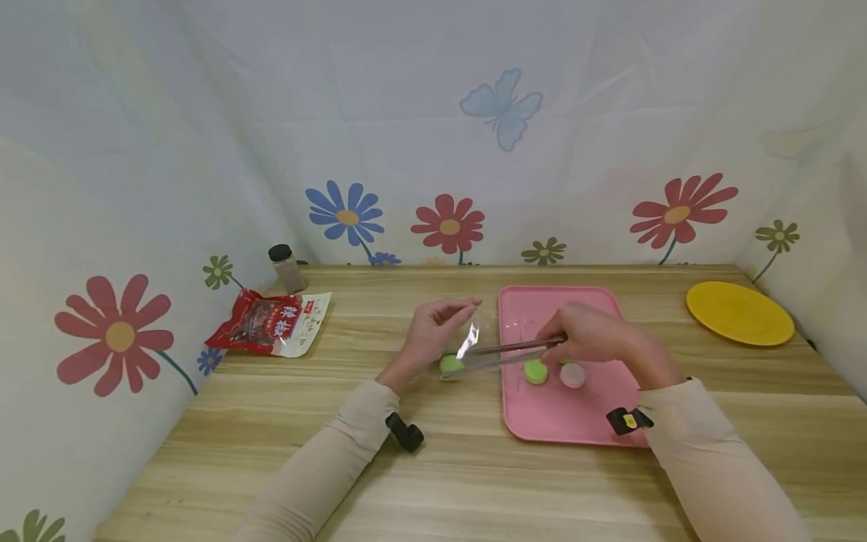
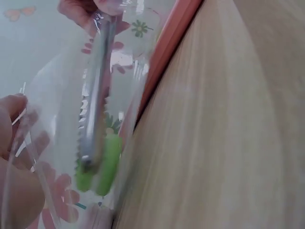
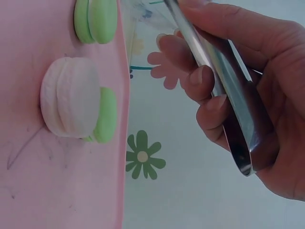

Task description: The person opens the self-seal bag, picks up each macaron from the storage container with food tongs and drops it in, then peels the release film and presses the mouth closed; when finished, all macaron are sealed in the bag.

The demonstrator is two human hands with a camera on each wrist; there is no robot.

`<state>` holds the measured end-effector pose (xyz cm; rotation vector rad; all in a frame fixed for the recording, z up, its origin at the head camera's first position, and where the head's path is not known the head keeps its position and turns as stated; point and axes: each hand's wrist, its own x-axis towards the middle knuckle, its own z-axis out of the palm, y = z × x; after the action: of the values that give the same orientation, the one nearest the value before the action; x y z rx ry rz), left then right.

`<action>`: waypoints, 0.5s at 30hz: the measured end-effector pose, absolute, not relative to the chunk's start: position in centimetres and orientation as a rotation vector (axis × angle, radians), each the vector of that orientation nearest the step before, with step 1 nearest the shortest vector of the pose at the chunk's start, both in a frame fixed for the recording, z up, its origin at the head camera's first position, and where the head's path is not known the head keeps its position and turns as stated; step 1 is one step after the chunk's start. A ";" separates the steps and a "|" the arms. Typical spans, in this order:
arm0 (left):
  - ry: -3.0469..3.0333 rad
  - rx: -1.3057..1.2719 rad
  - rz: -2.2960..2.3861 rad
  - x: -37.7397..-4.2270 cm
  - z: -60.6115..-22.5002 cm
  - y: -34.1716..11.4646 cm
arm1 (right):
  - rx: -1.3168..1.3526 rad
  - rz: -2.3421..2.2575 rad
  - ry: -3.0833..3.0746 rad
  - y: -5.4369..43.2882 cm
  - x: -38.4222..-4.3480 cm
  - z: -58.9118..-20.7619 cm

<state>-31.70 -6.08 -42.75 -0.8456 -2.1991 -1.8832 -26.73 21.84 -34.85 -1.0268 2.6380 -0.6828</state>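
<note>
So along the left edge of the desk point(image 1: 488, 489) there's a red and white packet point(image 1: 271, 324), and just behind it, in the far left corner, a little bottle point(image 1: 287, 272) with a black cap, leaning slightly in the head view. Moving right, out past the middle of the desk, the left hand point(image 1: 433, 331) is pinching the edge of a clear bag point(image 1: 470, 339), thumb and fingers close together on the plastic. A green macaron point(image 1: 451, 365) shows through the plastic, off the tray's left side, right at the tips of some metal tongs point(image 2: 96, 90). Honestly can't tell if the tips are squeezing it or just sitting around it.

Next is the pink tray point(image 1: 562, 421), its far edge a bit short of the desk's far edge, with the bag and tongs reaching across its left edge. There's a second green macaron point(image 1: 536, 372) on it near that left side, then a third green macaron point(image 3: 107, 117) partly tucked behind a pale pink macaron point(image 1: 572, 375). The right hand point(image 1: 596, 335) is above the tray, fingers curled round the handle end of the tongs. Last up, a yellow plate point(image 1: 738, 312) near the desk's far right corner.
</note>
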 end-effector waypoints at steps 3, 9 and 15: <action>-2.185 -0.889 -1.903 -31.5 -42.7 -6.0 | -1.054 -0.698 2.641 21.5 -26.9 -35.0; -2.200 -0.899 -1.908 -31.3 -42.6 -5.9 | -1.061 -0.707 2.630 20.6 -27.2 -35.2; -2.196 -0.902 -1.887 -31.2 -42.5 -5.9 | -1.026 -0.687 2.598 19.6 -27.2 -35.5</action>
<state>-31.17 -5.88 -42.53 -0.9023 -2.1962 -1.8866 -27.17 19.55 -35.48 -1.0263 2.5977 -0.6874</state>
